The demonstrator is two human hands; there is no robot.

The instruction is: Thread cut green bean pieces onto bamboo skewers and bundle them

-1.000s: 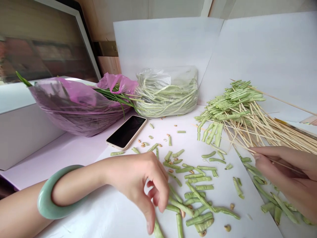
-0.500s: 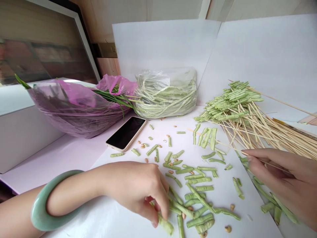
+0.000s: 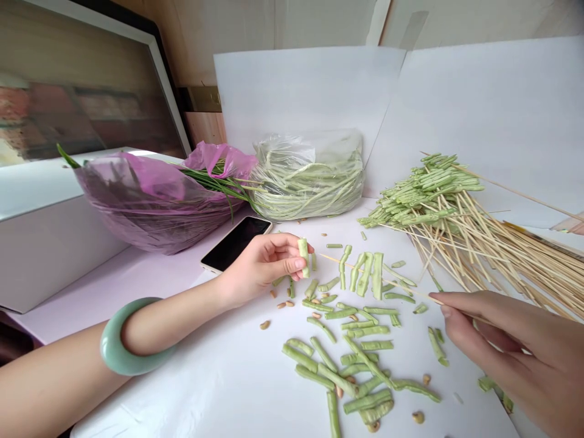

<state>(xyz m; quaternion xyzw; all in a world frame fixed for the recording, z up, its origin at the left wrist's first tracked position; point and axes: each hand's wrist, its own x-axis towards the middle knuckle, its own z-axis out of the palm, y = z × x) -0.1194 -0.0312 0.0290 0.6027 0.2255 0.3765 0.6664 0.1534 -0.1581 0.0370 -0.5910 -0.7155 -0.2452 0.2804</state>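
Between thumb and fingers, my left hand (image 3: 269,258) pinches a short green bean piece (image 3: 303,258), held upright above the table. A green bangle circles that wrist. My right hand (image 3: 511,347) is closed on a thin bamboo skewer (image 3: 401,283), whose point reaches left toward the held piece. Several bean pieces (image 3: 364,274) are threaded side by side on the skewer. The tip lies close to the held piece; whether they touch I cannot tell. Below, many cut bean pieces (image 3: 369,401) and a few loose beans (image 3: 418,417) lie scattered on the white sheet (image 3: 219,389).
Skewers loaded with beans (image 3: 429,188) are piled at the back right, their bare sticks pointing toward me. A clear bag of long beans (image 3: 314,176) and a purple bag of greens (image 3: 150,207) stand behind. A phone (image 3: 230,246) lies on the left.
My left hand has lifted a bean piece from the near pile and brought it up and forward to the skewer's tip. My right hand has shifted slightly left and down with the skewer.
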